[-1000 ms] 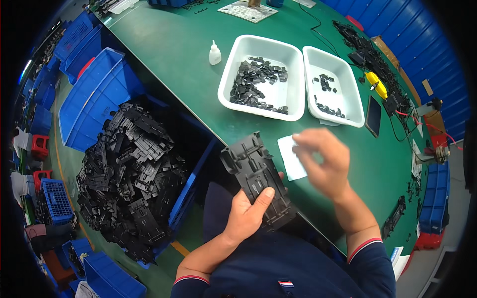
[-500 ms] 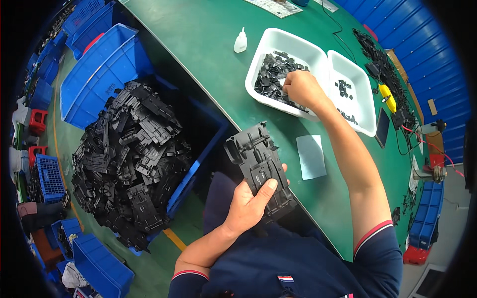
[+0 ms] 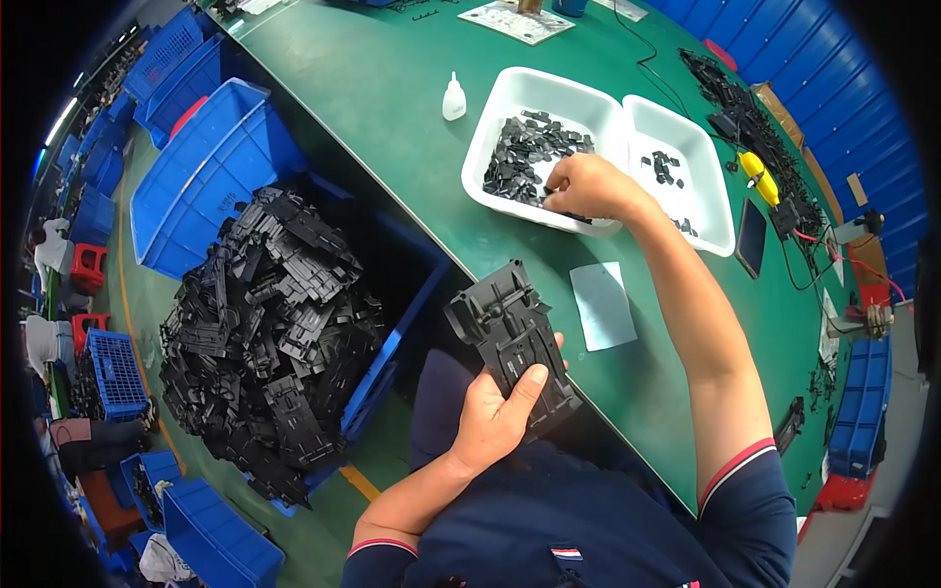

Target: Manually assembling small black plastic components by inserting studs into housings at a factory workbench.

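A black molded plastic part (image 3: 517, 328), long and ribbed, is gripped in my left hand (image 3: 493, 412) by the table's edge, thumb on its face. My right hand (image 3: 591, 188) reaches into a white plastic tub (image 3: 478, 181) that holds many small black plastic pieces (image 3: 524, 147). Its fingers are bent down among the pieces; whether they hold one is hidden. Against the tub's right side stands a second white tub (image 3: 714, 196) with fewer small pieces in it.
A big blue crate (image 3: 186, 186) heaped with black plastic parts (image 3: 284, 333) stands left of the green table (image 3: 392, 127). On the table are a small white squeeze bottle (image 3: 454, 100), a pale paper sheet (image 3: 603, 306), a dark phone (image 3: 752, 238) and a yellow tool (image 3: 758, 177) with cables.
My right hand has shifted toward the near side of the tub, fingers lower among the pieces. The left hand still holds the plastic part. The whole view has shifted slightly.
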A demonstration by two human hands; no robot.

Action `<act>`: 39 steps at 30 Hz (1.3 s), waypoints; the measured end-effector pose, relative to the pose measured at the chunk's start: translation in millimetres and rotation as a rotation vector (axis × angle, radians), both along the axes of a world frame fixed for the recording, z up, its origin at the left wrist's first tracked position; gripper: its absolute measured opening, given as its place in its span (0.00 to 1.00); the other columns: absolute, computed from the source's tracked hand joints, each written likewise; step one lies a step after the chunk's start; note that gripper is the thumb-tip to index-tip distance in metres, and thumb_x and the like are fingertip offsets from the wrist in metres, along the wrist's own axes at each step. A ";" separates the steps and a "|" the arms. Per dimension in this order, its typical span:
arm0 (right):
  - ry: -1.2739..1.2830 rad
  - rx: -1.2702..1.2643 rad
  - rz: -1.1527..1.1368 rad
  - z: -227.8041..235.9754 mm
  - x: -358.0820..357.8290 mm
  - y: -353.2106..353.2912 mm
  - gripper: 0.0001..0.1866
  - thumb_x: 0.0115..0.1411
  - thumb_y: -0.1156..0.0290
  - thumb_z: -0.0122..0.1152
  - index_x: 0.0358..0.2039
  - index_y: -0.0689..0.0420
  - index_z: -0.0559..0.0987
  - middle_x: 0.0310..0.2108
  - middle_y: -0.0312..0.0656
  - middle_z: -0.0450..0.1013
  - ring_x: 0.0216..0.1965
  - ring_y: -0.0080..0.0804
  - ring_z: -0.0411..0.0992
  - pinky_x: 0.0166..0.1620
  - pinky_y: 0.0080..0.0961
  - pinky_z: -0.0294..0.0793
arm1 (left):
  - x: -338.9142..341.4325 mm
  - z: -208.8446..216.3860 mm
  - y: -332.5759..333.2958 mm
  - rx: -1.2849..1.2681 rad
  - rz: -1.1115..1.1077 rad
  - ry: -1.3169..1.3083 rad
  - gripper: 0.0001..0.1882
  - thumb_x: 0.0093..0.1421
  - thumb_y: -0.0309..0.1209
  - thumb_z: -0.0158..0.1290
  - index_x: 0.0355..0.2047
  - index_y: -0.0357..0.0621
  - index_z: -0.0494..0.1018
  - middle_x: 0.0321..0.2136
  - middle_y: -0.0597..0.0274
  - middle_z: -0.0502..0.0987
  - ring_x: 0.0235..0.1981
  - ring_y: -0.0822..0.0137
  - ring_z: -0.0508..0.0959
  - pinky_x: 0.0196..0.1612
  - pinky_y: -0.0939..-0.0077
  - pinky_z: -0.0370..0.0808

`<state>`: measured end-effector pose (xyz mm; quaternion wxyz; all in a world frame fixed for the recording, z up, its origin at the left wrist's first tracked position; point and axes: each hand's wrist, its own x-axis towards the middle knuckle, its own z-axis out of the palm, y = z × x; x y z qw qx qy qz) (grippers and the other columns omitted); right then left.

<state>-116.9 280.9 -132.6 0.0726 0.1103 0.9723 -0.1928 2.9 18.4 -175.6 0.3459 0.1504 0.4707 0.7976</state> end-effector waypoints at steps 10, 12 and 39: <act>0.029 -0.094 -0.047 3.5 -2.0 5.8 0.09 0.49 0.73 0.60 0.30 0.62 0.81 0.27 0.47 0.78 0.29 0.33 0.77 0.36 0.28 0.76 | 3.7 -0.5 -0.8 -0.001 0.009 -0.039 0.18 0.67 0.29 0.46 0.54 0.33 0.65 0.50 0.57 0.73 0.46 0.70 0.75 0.49 0.75 0.73; 0.047 -0.259 -0.144 10.1 2.4 5.7 0.08 0.50 0.73 0.59 0.30 0.63 0.81 0.25 0.45 0.77 0.26 0.29 0.76 0.34 0.26 0.76 | 2.4 -4.4 -2.4 -0.013 0.011 -0.043 0.18 0.67 0.29 0.46 0.54 0.33 0.65 0.50 0.57 0.73 0.45 0.70 0.76 0.49 0.75 0.74; 0.257 -1.278 -0.451 2.4 148.0 7.5 0.08 0.58 0.70 0.64 0.36 0.60 0.77 0.29 0.40 0.76 0.29 0.26 0.76 0.32 0.21 0.77 | 7.2 -6.8 27.6 -0.023 -0.125 -0.266 0.17 0.66 0.28 0.47 0.53 0.34 0.66 0.50 0.56 0.73 0.45 0.67 0.76 0.47 0.73 0.75</act>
